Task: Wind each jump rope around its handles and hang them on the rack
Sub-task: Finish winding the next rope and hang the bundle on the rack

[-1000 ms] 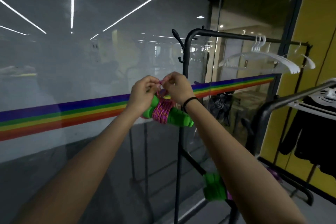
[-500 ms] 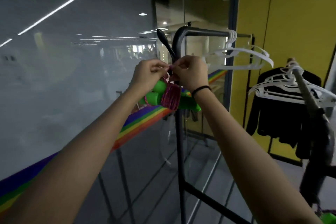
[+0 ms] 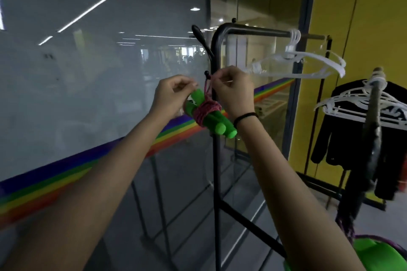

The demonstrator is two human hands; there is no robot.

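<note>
A jump rope (image 3: 209, 114) with two green handles and pink-purple cord wound round them hangs at the upright post of the black rack (image 3: 217, 160). Its loop of cord runs up to a small black hook peg (image 3: 206, 72) on the post. My right hand (image 3: 234, 92) pinches the top of that loop beside the peg. My left hand (image 3: 174, 94) has its fingers curled against the upper ends of the green handles. Another green-handled rope (image 3: 372, 255) shows at the bottom right, partly out of view.
White hangers (image 3: 308, 64) hang on the rack's top bar. A second rack (image 3: 374, 121) at right carries white hangers and black clothing. A glass wall with a rainbow stripe (image 3: 66, 176) stands just behind the rack. A yellow wall is at the right.
The view has swung right and closer to the rack. Both hands carried the wound rope up to the post, and the cord loop now sits at the lower hook peg.
</note>
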